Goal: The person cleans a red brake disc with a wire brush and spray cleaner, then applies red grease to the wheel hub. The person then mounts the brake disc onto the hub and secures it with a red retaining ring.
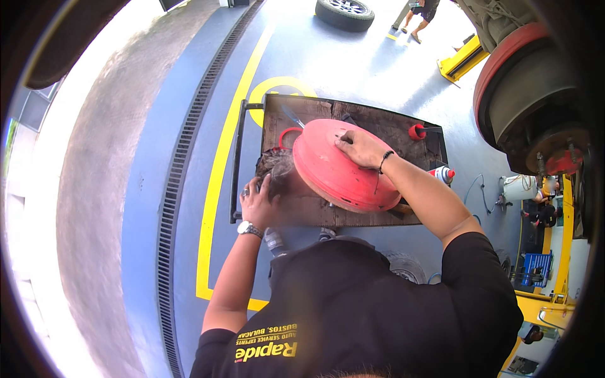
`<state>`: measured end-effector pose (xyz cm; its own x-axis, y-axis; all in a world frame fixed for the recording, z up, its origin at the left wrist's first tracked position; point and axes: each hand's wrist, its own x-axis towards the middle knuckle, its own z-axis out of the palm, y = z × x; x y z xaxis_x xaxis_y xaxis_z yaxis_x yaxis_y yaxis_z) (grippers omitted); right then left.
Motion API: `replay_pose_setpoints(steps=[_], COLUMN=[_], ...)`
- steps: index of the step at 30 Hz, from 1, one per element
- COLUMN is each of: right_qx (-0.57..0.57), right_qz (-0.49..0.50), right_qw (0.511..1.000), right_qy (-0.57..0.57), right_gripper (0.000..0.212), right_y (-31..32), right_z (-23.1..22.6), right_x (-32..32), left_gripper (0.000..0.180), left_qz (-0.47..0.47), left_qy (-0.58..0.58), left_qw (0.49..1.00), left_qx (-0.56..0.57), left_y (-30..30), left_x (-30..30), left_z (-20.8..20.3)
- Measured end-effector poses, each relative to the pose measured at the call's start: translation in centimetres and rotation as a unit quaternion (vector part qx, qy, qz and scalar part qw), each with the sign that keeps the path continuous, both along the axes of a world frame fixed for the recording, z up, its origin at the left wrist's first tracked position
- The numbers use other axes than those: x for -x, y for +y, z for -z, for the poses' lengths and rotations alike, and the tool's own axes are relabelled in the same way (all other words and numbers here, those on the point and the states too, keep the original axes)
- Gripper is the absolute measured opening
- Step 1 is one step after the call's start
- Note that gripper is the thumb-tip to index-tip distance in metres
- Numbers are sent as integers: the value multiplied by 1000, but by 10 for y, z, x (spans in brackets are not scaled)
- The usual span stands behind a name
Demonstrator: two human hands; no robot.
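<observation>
A red brake drum [334, 179] is tilted over a dark work cart [302, 211]. My right hand [364, 149] grips it, its fingers hooked at the hole in the middle of the drum's face. To the left of the drum, my left hand [257, 200] is closed on a crumpled dark rag [275, 164]; part of the rag is blurred. Behind the rag lies a red ring [288, 136], partly covered by the drum. A slim tool with a bluish-grey end [292, 116] rests near the drum's upper left edge.
A spray can [443, 174] is beside my right forearm. A red round-ended tool [417, 131] lies at the cart's right. Above right hangs a vehicle's wheel hub and red-edged drum [529, 94]. A tyre [345, 14] lies on the floor beyond, near another person's legs [423, 22].
</observation>
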<state>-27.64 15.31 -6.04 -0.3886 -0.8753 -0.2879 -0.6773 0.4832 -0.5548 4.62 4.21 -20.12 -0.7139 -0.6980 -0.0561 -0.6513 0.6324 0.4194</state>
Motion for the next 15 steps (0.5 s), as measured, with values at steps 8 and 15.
replay_pose_setpoints(steps=[8, 15], right_qx=[65, 57], right_qz=[74, 129], right_qw=[995, 990], right_qy=[18, -11], right_gripper=[55, 70], right_y=[37, 48], right_z=[48, 62], right_x=[-68, -90], left_gripper=[38, 21], left_qz=[-25, -298], left_qy=[177, 456], left_qw=[981, 826], left_qx=[78, -149], left_y=[-18, -41], left_x=[19, -6], left_z=[24, 8])
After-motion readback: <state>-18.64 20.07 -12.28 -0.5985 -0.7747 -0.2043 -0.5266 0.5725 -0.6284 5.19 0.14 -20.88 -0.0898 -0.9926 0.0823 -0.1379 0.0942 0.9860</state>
